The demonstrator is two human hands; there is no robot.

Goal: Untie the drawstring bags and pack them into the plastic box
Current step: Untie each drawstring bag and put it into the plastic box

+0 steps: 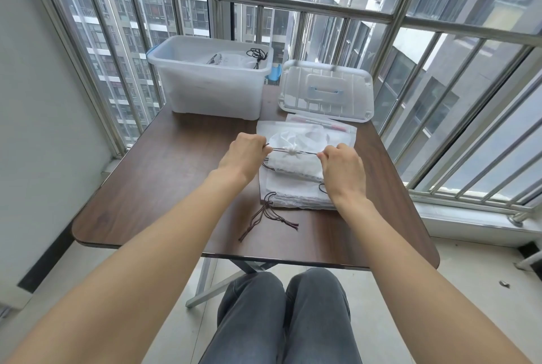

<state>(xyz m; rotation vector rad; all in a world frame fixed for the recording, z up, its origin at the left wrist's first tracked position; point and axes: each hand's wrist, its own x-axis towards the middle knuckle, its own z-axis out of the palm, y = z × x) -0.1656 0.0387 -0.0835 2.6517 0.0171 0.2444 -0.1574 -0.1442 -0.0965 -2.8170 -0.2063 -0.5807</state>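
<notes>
a: currently, which step is in hand?

b: untying. left hand and right hand each pinch one end of the dark cord, fingers curled tight round it, drawn taut across the gathered neck of the top drawstring bag. that bag lies on a stack of white bags at mid-desk.

a: and the box?

b: plastic box stands open at the far edge, one bag with a black cord already inside; its lid lies just beside it.

a: next move?

b: judged: slacken the neck, flatten the bag, carry it to the box.

a: markings?

b: none legible.
</notes>
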